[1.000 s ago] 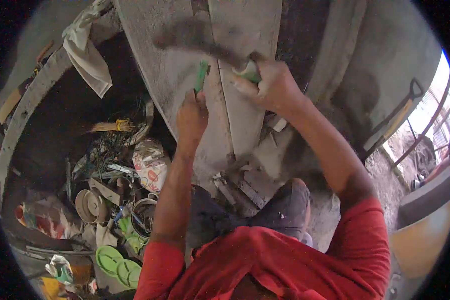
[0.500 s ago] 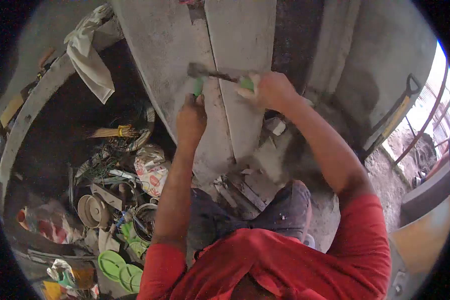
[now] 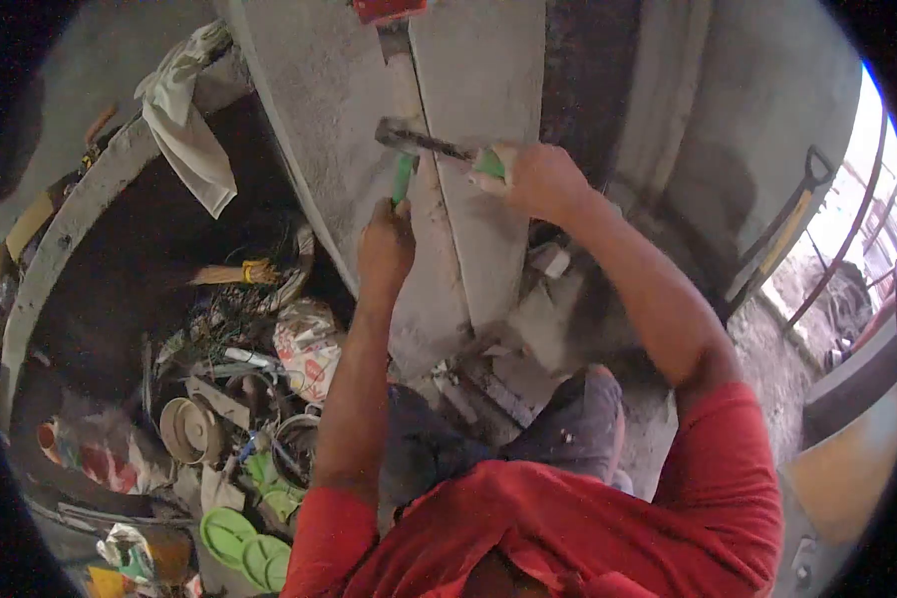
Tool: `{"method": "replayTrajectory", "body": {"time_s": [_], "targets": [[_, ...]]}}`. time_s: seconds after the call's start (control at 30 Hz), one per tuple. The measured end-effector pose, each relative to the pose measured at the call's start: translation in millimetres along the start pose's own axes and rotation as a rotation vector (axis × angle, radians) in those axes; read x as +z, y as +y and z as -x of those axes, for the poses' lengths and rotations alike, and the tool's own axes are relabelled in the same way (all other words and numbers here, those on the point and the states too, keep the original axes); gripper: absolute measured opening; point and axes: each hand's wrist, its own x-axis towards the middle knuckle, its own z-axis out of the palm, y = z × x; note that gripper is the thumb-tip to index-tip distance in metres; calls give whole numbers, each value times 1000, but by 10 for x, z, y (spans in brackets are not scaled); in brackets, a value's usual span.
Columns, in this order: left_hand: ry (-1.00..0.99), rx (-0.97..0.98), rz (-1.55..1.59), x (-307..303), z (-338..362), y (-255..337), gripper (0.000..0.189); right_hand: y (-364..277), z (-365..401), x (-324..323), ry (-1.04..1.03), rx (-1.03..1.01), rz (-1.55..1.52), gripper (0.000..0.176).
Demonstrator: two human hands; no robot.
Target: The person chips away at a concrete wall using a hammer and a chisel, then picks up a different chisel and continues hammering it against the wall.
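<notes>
- I see a tall grey slab just beyond the fingers of both hands, with a dark seam running down between them.
- Well off to the right of the fingers, a shovel stands tilted, handle up.
- A white cloth hangs far to the left of the fingers, and higher.
- Below and left of the left fingers lies a patterned bag.
- The hammer sticks out leftward from the right hand, whose fingers are wrapped around its green grip.
- The left hand has its fingers clenched round a green tool, upper end right by the hammer's head; contact I cannot tell.
</notes>
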Motion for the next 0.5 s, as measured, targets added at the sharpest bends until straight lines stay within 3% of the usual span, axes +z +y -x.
{"method": "replayTrajectory", "body": {"time_s": [0.03, 0.17, 0.23, 0.27, 0.33, 0.37, 0.43, 0.5], "targets": [[13, -40, 8, 46, -73, -23, 25, -12, -89, -148, 45, -19, -1, 57], [-66, -83, 87, 50, -32, -79, 27, -298, -146, -633, 126, -28, -165, 59], [-76, -104, 58, 23, -32, -43, 28, -559, -153, -931, 421, -12, -485, 43], [-87, -123, 29, 9, -48, -29, 28, -511, -146, -803, 426, -12, -484, 43], [-80, -67, 16, 24, -28, -69, 28, -313, -50, -299, 528, -203, -489, 42], [-68, -12, 2, 19, -18, -87, 27, -181, -27, -158, 532, -208, -486, 42], [-75, -54, 31, -15, 31, -105, 28, -22, -29, -96, -51, 106, 77, 38], [-48, -75, 83, 12, -87, -51, 28, 70, -184, -302, 51, 38, 35, 37]]}}
